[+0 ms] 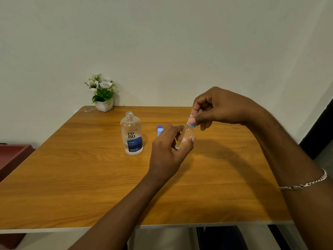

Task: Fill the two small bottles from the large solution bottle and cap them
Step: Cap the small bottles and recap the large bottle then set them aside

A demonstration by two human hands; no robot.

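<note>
Home corner — table (90, 177), potted flowers (101, 92)

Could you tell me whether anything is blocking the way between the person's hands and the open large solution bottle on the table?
Nothing visible does. The large solution bottle stands uncapped, bare table around it. The left hand holds a small bottle; the right hand pinches its blue cap.

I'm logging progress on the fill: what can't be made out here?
- Second small bottle, head view: only its blue cap shows; the left hand hides the body.
- Held small bottle: fill level unclear, fingers cover it.
- Its cap: right hand covers it; tightness unknown.
- Large bottle: small print unreadable.
</note>
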